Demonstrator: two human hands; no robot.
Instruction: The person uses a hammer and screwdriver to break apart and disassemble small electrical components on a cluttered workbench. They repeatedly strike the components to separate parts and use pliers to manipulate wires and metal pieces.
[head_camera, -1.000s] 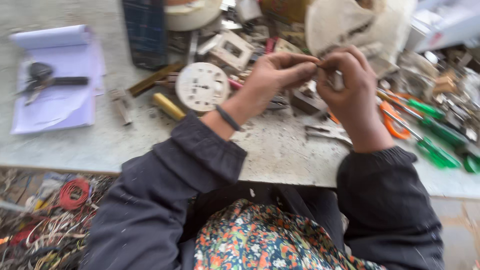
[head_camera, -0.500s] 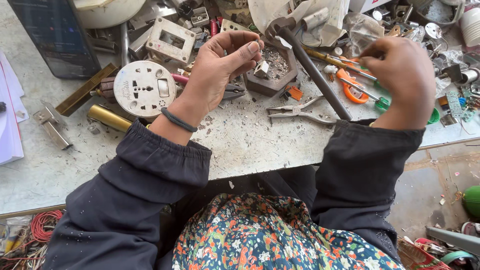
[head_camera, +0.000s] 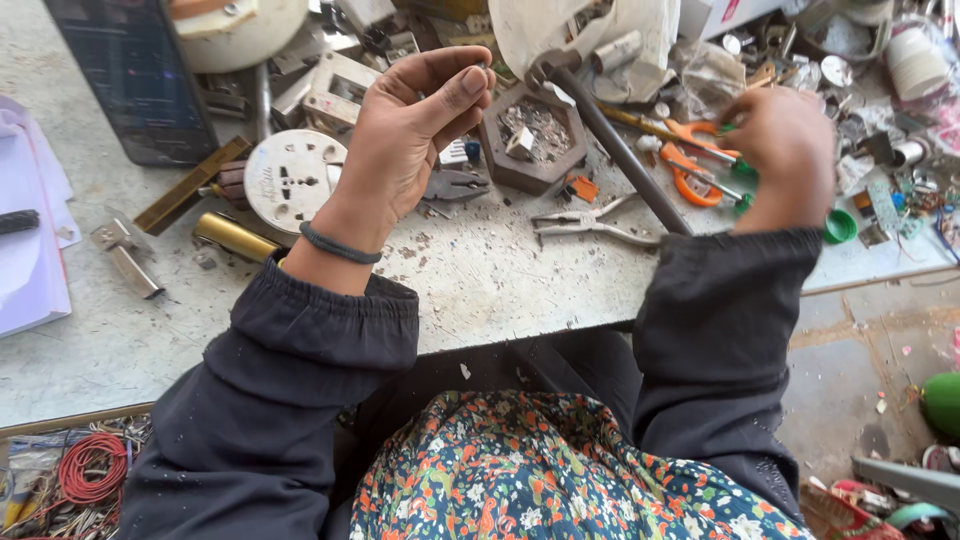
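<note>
Pliers (head_camera: 590, 226) & hex tray (head_camera: 533, 142) btwn hands, amid clutter.

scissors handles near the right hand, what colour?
Orange, on the scissors lying on the table just left of the right hand. Head view, the only one, shows it clearly.

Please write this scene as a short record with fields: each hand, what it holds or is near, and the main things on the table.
left hand: raised above the table, thumb and fingers pinching something too small to tell
right hand: blurred, over the orange scissors and a green-handled tool; grip unclear
table: grey, scratched, crowded with parts
near left hand: round white socket, brass tube, small pliers
between hands: hexagonal tray of bits, silver pliers, hammer handle
far left: dark phone, papers
</note>
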